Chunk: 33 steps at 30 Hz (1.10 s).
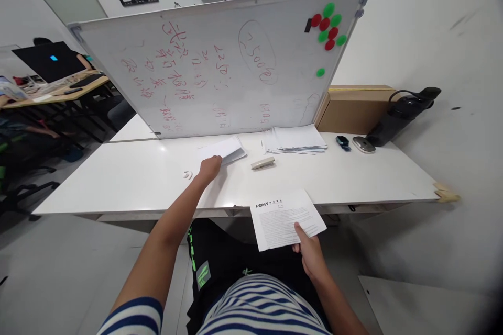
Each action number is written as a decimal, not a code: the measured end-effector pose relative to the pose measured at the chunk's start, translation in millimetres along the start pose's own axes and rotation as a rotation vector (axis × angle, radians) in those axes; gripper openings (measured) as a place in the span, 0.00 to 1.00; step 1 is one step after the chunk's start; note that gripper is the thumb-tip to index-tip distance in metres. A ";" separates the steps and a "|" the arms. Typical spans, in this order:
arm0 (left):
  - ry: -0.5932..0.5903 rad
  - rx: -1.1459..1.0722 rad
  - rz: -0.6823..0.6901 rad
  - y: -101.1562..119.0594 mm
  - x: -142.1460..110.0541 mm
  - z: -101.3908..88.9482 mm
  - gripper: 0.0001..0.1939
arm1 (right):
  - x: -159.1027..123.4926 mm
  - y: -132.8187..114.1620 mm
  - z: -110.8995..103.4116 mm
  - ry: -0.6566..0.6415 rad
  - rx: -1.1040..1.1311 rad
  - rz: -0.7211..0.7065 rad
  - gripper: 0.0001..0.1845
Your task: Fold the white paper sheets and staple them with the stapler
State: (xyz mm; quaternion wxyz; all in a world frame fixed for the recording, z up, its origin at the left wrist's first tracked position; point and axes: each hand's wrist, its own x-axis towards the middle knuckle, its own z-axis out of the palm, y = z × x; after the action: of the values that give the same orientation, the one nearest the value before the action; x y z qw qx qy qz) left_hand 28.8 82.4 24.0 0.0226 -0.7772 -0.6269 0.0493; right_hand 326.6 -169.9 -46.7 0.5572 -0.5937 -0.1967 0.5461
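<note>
My right hand point(310, 251) pinches the lower edge of a printed sheet of paper point(285, 218), holding it over my lap at the near edge of the white table point(353, 172). My left hand point(209, 167) reaches out over the table with its fingers curled onto the corner of a small stack of white papers point(225, 150). A beige stapler point(263, 163) lies on the table just right of that stack. A larger pile of papers point(295, 140) sits further back to the right.
A whiteboard point(220, 63) with red writing and red and green magnets point(328, 26) leans at the back of the table. A cardboard box point(356, 109), a black device point(404, 112), a mouse point(363, 144) and a small blue object point(343, 142) lie at the right. Another desk with a laptop point(49, 60) is far left.
</note>
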 end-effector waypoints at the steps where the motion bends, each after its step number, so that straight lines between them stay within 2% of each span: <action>1: 0.010 -0.002 -0.009 -0.7 1.7 -2.0 0.16 | 0.5 0.9 -0.8 0.001 -0.004 -0.005 0.22; 9: 0.113 -0.021 -0.069 -10.5 5.1 -8.0 0.19 | 1.9 6.3 -5.4 -0.016 -0.007 -0.029 0.22; 14: 0.183 -0.005 0.010 -16.8 0.5 -0.3 0.18 | 1.5 8.1 -3.4 -0.015 -0.015 -0.016 0.23; 19: 0.173 0.033 0.133 -13.2 -7.1 14.6 0.16 | 2.4 8.3 -1.3 -0.007 -0.025 -0.025 0.23; 23: 0.191 0.007 0.084 -10.6 -10.8 21.0 0.14 | 1.7 7.0 -2.6 0.003 -0.010 -0.037 0.21; 29: 0.115 -0.135 0.064 -10.6 -8.4 14.9 0.14 | 1.2 6.8 -4.9 0.012 -0.022 -0.018 0.19; 33: 0.090 -0.139 0.042 -9.9 -5.3 3.6 0.17 | 2.5 8.6 -2.0 -0.015 -0.028 -0.036 0.19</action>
State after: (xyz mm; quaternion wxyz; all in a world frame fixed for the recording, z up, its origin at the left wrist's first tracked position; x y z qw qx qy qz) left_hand 17.7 79.3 21.7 -0.0045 -0.7914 -0.6106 -0.0290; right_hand 325.9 -171.3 -55.8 0.5569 -0.5939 -0.2191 0.5378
